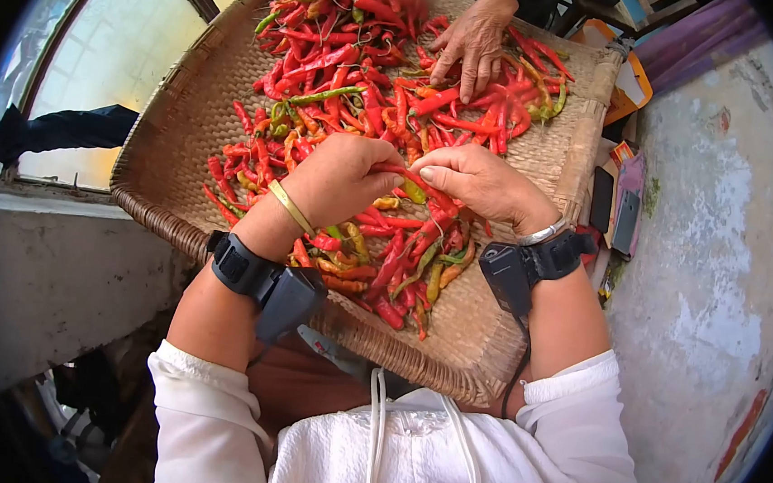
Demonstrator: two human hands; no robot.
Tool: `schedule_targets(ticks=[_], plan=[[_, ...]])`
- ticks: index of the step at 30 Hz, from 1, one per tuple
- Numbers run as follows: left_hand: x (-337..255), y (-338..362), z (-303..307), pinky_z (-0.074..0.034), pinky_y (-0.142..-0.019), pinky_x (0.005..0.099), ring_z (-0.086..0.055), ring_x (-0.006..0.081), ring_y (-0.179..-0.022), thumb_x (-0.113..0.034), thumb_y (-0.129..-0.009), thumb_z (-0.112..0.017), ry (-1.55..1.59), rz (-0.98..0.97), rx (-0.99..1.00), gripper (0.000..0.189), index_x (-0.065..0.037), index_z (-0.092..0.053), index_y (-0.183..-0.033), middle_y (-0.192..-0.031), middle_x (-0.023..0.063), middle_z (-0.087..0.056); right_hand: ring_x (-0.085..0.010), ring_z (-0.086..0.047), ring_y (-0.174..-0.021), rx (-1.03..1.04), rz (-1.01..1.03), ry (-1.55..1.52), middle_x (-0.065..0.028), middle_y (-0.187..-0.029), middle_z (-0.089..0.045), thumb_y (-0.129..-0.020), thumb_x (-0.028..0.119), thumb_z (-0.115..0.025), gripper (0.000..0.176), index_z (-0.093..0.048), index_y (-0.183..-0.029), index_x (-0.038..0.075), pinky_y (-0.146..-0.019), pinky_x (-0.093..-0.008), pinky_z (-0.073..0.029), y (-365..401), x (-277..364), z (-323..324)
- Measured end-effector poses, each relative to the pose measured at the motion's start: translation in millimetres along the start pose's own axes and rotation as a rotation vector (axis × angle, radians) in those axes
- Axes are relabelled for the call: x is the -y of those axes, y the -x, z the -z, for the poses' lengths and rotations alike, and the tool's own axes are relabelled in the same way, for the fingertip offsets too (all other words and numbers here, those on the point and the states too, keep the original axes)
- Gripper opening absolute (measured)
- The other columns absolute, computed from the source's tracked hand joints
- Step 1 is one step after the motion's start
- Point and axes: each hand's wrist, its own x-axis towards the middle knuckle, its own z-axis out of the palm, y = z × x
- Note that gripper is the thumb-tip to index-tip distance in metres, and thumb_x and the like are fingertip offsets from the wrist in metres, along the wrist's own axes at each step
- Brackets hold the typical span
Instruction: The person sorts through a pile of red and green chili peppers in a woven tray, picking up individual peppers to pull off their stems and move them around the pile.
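Observation:
A red chili pepper (398, 169) is held between my two hands over the middle of a woven tray (162, 156). My left hand (342, 176) is closed, thumb and fingers pinching one end of it. At the other end, my right hand (477, 181) has its fingertips closed on the pepper, partly hiding it. Beneath and around both hands lie many loose chili peppers (394, 265), mostly red, some orange, yellow or green. A denser heap of peppers (354, 21) covers the far part of the tray.
Another person's hand (475, 44) rests on the peppers at the far right. A window (92, 55) and ledge stand at left, a worn wall (707, 203) at right. Beside the tray's right edge are a phone (626, 221) and other small items. Thick wicker forms the near rim.

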Motion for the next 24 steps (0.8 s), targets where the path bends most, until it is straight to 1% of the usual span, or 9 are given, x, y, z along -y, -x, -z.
schedule_targets(ticks=[4, 8, 12, 15, 17, 19, 20, 23, 24], plan=[[-4, -3, 2, -0.045, -0.058, 0.0251, -0.054, 0.0095, -0.061, -0.008, -0.078, -0.059, 0.037, 0.062, -0.114, 0.013, 0.001, -0.061, -0.088, -0.067, 0.0063, -0.06, -0.0064, -0.051, -0.072, 0.006, -0.05, -0.088, -0.0015, -0.081, -0.059, -0.085, 0.014, -0.055, 0.023, -0.057, -0.101, -0.002, -0.066, -0.0234, -0.043, 4, 8, 0], [-5, -6, 0, -0.046, -0.059, 0.0253, -0.056, 0.0102, -0.062, -0.008, -0.077, -0.061, 0.155, 0.085, -0.135, 0.013, 0.0, -0.061, -0.087, -0.067, 0.0071, -0.06, -0.0162, -0.057, -0.067, -0.029, -0.056, 0.051, -0.0092, -0.073, -0.062, -0.079, 0.019, -0.056, 0.023, -0.061, -0.091, 0.0, -0.065, -0.0306, -0.045, 5, 6, 1], [0, -4, 4, -0.047, -0.059, 0.026, -0.059, 0.0117, -0.062, -0.007, -0.074, -0.062, -0.104, 0.076, -0.159, 0.013, 0.001, -0.061, -0.084, -0.067, 0.009, -0.061, -0.0259, -0.057, -0.066, -0.026, -0.178, 0.429, -0.0146, -0.073, -0.06, -0.073, 0.018, -0.057, 0.02, -0.062, -0.082, 0.001, -0.063, -0.0341, -0.044, 10, 1, 14], [2, -4, 3, -0.047, -0.059, 0.0259, -0.06, 0.0124, -0.063, -0.006, -0.073, -0.062, -0.104, 0.091, -0.165, 0.013, 0.001, -0.061, -0.083, -0.068, 0.0095, -0.061, -0.0293, -0.056, -0.067, -0.002, -0.249, 0.325, -0.0155, -0.073, -0.06, -0.073, 0.018, -0.056, 0.019, -0.063, -0.08, 0.001, -0.063, -0.0353, -0.044, 10, -10, 21], [1, -3, 1, -0.047, -0.059, 0.0258, -0.061, 0.0126, -0.064, -0.006, -0.072, -0.062, -0.06, 0.112, -0.16, 0.012, 0.001, -0.061, -0.082, -0.068, 0.0094, -0.061, -0.0272, -0.057, -0.066, -0.091, -0.156, 0.268, -0.0146, -0.071, -0.06, -0.076, 0.018, -0.057, 0.024, -0.061, -0.091, 0.0, -0.063, -0.0349, -0.046, 8, -11, 24], [-2, -3, 0, -0.048, -0.06, 0.025, -0.06, 0.0116, -0.064, -0.006, -0.074, -0.061, -0.052, 0.073, -0.147, 0.011, 0.001, -0.06, -0.082, -0.069, 0.0082, -0.062, -0.0252, -0.058, -0.067, -0.695, -0.128, -0.264, -0.0135, -0.073, -0.06, -0.078, 0.018, -0.058, 0.034, -0.055, -0.106, 0.0, -0.065, -0.0346, -0.047, 1, -7, 24], [-2, -4, -1, -0.048, -0.06, 0.025, -0.06, 0.0116, -0.064, -0.006, -0.074, -0.061, -0.051, 0.074, -0.149, 0.011, 0.001, -0.06, -0.082, -0.069, 0.0082, -0.062, -0.0222, -0.059, -0.069, -0.814, -0.094, -0.149, -0.0125, -0.075, -0.06, -0.08, 0.019, -0.059, 0.043, -0.048, -0.116, -0.001, -0.067, -0.0343, -0.047, -2, -17, 28], [-3, -4, -2, -0.047, -0.06, 0.0231, -0.058, 0.0085, -0.065, -0.007, -0.078, -0.06, 0.108, 0.099, -0.174, 0.011, 0.001, -0.059, -0.085, -0.072, 0.0038, -0.062, -0.021, -0.059, -0.07, -0.832, 0.026, 0.25, -0.0118, -0.077, -0.061, -0.079, 0.021, -0.06, 0.038, -0.052, -0.111, 0.0, -0.068, -0.0332, -0.047, -3, -27, 23], [-3, -4, -2, -0.046, -0.06, 0.0221, -0.056, 0.007, -0.065, -0.007, -0.08, -0.059, 0.178, 0.127, -0.179, 0.011, 0.001, -0.059, -0.087, -0.073, 0.0016, -0.061, -0.0128, -0.057, -0.081, -0.596, -0.084, 0.267, -0.0087, -0.089, -0.059, -0.083, 0.017, -0.058, 0.033, -0.054, -0.11, 0.0, -0.07, -0.0255, -0.046, 2, -9, 22]])
